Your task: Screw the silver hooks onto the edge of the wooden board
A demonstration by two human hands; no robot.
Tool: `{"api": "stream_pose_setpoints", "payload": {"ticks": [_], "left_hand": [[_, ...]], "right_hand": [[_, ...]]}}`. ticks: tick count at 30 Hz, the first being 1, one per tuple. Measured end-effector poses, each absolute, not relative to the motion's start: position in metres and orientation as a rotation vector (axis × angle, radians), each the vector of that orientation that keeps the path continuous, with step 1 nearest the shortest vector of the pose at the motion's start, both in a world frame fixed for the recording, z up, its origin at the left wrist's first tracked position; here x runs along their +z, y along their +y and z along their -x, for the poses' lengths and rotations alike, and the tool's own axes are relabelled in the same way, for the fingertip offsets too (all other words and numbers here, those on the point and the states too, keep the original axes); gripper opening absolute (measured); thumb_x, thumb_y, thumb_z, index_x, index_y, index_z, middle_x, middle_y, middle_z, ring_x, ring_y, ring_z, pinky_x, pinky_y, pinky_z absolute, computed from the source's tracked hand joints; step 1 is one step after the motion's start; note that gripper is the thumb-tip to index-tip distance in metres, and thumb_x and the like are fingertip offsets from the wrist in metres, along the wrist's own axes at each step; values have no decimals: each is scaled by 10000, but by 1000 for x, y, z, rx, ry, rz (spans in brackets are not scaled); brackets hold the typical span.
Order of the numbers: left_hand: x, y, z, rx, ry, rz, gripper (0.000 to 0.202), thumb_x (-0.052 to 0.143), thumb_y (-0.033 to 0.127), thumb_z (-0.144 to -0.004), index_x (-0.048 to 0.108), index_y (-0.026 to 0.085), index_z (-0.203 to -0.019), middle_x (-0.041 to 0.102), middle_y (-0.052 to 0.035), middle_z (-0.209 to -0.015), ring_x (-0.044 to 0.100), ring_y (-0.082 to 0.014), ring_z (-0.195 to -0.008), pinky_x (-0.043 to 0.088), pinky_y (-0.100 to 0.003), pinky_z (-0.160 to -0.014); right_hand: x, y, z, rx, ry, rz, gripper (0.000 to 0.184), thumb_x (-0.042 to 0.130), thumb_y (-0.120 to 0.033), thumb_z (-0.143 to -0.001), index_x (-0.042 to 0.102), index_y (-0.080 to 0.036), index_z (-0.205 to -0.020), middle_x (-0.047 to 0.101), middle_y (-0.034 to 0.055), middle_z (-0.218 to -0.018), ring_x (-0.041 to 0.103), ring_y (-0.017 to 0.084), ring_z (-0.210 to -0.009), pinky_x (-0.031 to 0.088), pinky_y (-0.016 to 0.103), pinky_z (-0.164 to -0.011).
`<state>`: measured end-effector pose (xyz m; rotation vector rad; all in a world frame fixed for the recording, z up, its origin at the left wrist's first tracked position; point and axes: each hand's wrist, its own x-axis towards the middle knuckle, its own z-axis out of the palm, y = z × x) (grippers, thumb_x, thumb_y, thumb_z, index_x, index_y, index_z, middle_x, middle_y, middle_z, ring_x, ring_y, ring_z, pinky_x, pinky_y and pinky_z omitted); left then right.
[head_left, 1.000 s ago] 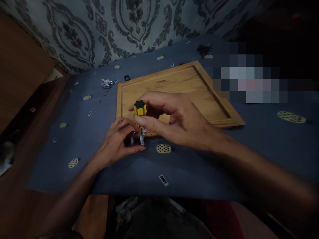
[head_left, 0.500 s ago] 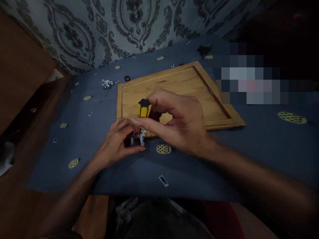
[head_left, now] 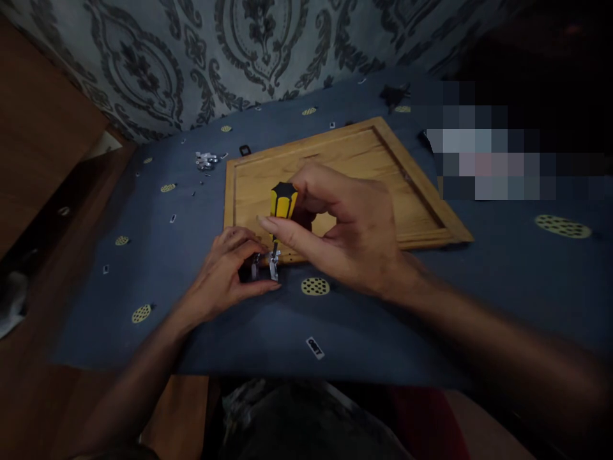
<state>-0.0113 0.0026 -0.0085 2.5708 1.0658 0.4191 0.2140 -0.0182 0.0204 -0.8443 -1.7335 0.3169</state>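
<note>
My right hand [head_left: 349, 223] is closed around a yellow-and-black screwdriver [head_left: 283, 201], which stands nearly upright. Its shaft tip meets a silver metal hinge [head_left: 274, 265] on the near left edge of a wooden cabinet door [head_left: 268, 185]. My left hand [head_left: 225, 271] curls around the hinge, with the thumb along its near end and the fingers on the door's edge. Between thumb and fingers another shiny metal part [head_left: 255, 266] shows, partly hidden. The screw under the tip is too small to make out.
Several silver metal pieces [head_left: 207, 161] lie in a pile left of the door, with small screws near them. A black ring-shaped item [head_left: 245, 150] sits behind the door's left corner. A blue patterned cloth [head_left: 383, 338] covers the table. A dark object [head_left: 395, 94] lies at the back.
The screwdriver's handle has shifted slightly right and up, and its shaft shows more. My right thumb and fingers have moved around the handle. My left hand stays in place.
</note>
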Motion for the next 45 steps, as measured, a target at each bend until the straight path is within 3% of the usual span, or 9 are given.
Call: {"api": "stream_pose_setpoints", "payload": {"ticks": [12, 29, 45], "left_hand": [[-10, 1, 10, 458, 1061, -2562, 405, 809, 556, -851, 717, 230, -1073, 696, -76, -1176, 609, -314, -1165, 490, -518, -1047], [-14, 2, 11, 578, 979, -2647, 437, 756, 590, -897, 693, 202, -1090, 712, -75, -1122, 641, -287, -1079, 527, -444, -951], [-15, 1, 11, 555, 1022, -2589, 415, 780, 571, -879, 689, 224, -1086, 689, -59, -1112, 622, -291, -1092, 527, -465, -960]], "right_hand": [[16, -17, -214, 378, -1774, 823, 250, 674, -345, -984, 538, -219, -817, 589, -42, -720, 545, 97, -626, 475, 249, -623], [16, -19, -216, 229, -1855, 797, 178, 676, -307, -997, 579, -206, -886, 609, -57, -748, 580, 86, -629, 483, 240, -629], [22, -16, -222, 394, -1963, 700, 110, 640, -263, -1023, 595, -200, -945, 641, -41, -780, 602, 97, -663, 481, 239, -648]]}}
